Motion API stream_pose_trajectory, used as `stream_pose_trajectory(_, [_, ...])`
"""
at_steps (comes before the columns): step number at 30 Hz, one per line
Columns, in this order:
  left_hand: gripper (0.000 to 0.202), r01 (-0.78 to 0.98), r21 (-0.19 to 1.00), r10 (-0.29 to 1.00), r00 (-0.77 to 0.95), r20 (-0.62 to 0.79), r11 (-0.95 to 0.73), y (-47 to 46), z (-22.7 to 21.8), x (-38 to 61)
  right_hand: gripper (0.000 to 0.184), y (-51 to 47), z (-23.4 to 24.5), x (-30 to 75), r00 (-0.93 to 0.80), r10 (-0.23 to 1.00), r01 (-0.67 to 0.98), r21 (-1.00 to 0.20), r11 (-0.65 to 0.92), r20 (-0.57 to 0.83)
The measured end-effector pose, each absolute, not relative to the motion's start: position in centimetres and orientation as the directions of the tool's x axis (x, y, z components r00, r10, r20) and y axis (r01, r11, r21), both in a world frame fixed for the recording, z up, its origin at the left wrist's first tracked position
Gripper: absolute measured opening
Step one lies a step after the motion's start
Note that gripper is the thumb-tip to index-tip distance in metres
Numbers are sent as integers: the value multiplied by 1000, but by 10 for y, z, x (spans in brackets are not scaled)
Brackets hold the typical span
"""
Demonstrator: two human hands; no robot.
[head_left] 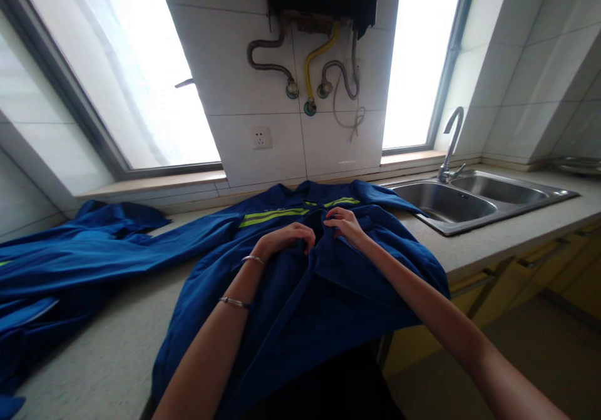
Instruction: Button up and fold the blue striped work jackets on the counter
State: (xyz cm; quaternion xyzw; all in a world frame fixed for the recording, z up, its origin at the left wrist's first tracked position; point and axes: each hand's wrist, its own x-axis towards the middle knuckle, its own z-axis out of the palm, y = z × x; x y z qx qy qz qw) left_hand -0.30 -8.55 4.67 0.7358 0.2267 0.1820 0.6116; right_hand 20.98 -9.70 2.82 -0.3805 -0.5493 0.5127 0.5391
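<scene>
Head view: left hand (pixel 286 240) and right hand (pixel 345 226) grip a blue work jacket (pixel 282 326) near a steel sink (pixel 511 214).

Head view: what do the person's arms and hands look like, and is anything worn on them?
Both arms are bare, with no sleeves or gloves in view. The left hand and right hand show no visible rings. The left forearm wears a thin silver bangle and a thin metal bracelet; the right forearm shows no jewellery.

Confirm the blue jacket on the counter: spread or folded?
Spread, not folded: the blue jacket lies out on the counter, one sleeve stretched left, the left hand and right hand gripping its front.
</scene>
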Motion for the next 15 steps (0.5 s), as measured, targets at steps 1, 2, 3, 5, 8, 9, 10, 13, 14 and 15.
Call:
stream_pose_trajectory(1, [33, 203, 971, 510, 853, -110, -130, -86, 48, -2, 27, -96, 28, 210, -108, 975, -125, -975, 182, 195])
stream_pose_trajectory(2, [35, 274, 955, 481, 856, -189, -112, -88, 49, -1, 27, -96, 27, 209, -88, 978, -112, -977, 180, 190])
stream_pose_trajectory(3, [36, 317, 944, 467, 851, -240, -91, -89, 49, 2, 26, -95, 26, 209, -70, 979, -96, -978, 183, 190])
stream_pose_trajectory(5, [38, 352, 935, 451, 843, -292, -52, -92, 50, 7, 24, -93, 23, 208, -44, 978, -54, -978, 204, 206])
stream_pose_trajectory(8, [45, 369, 929, 412, 851, -327, -26, -97, 52, 12, 23, -92, 22, 208, -26, 970, 2, -970, 243, 243])
stream_pose_trajectory(9, [47, 376, 927, 398, 853, -337, -21, -99, 53, 12, 22, -91, 22, 208, -26, 969, 10, -969, 247, 247])
stream_pose_trajectory(10, [49, 383, 923, 384, 855, -349, -14, -100, 55, 11, 22, -91, 22, 208, -28, 969, 12, -969, 248, 247])
stream_pose_trajectory(13, [51, 409, 912, 345, 855, -388, 12, -100, 59, 4, 22, -89, 23, 210, -28, 971, 5, -972, 236, 236])
stream_pose_trajectory(14, [50, 416, 909, 339, 854, -395, 14, -100, 59, 2, 22, -88, 24, 211, -29, 972, 11, -972, 233, 233])
stream_pose_trajectory(15, [50, 418, 909, 341, 853, -396, 10, -99, 59, 0, 21, -88, 24, 212, -29, 972, 30, -972, 235, 234])
